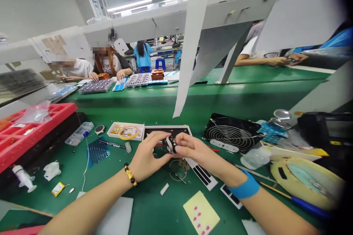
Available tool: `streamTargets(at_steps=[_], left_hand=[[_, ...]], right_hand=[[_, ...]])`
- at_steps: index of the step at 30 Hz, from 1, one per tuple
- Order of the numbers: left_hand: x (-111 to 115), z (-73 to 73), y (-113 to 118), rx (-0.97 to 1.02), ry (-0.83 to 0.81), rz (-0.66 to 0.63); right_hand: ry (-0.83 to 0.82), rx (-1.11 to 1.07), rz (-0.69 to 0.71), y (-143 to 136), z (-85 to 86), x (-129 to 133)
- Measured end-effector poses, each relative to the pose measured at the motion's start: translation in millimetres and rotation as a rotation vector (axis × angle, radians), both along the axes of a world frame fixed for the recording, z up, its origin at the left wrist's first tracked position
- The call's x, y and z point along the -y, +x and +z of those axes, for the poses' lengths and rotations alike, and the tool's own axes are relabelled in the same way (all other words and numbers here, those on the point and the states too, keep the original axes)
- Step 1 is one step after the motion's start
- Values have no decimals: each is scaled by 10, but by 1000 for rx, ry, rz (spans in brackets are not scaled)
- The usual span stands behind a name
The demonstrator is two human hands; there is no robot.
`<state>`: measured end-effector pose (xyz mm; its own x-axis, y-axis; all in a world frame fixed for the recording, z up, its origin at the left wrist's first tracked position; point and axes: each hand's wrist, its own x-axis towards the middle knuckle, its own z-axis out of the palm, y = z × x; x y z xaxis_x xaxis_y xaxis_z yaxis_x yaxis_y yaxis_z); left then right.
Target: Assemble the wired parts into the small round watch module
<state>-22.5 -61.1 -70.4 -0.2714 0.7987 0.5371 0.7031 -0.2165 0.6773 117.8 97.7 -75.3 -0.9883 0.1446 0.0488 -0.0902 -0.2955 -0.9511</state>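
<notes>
My left hand point(150, 154) grips a small round watch case point(169, 144), dark with a silvery rim, between thumb and fingers. It is held tilted above the bench, with small parts showing on the side toward my right hand. The bent fingers and thumb of my right hand point(191, 148) close in on the case's right edge; whether they pinch a tiny part there I cannot make out. Behind the hands lies a white-edged tray point(187, 129) with a dark inside. Under them rest a thin wire ring point(185, 176) and a strip with black bars point(205, 176).
A white box point(110, 132) of yellow rings and a round watch point(99, 129) lie left of the tray. A black fan point(228, 132) and yellow dish point(275, 172) stand right. Nearer are a yellow sticker sheet point(193, 205) and battery point(58, 189). A paper strip point(190, 44) hangs ahead.
</notes>
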Motion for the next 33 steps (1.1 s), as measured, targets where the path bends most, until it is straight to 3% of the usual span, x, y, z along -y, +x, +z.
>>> streamTargets(at_steps=[10,19,33], left_hand=[[28,11,-5,-30,4,6],[38,9,21,4,6,19],[46,29,37,-35,36,7]], right_hand=[[6,-20,71,14,-29,-21],[84,-39,17,-10,-131,-17],[196,-26,-13,14,-113,-25]])
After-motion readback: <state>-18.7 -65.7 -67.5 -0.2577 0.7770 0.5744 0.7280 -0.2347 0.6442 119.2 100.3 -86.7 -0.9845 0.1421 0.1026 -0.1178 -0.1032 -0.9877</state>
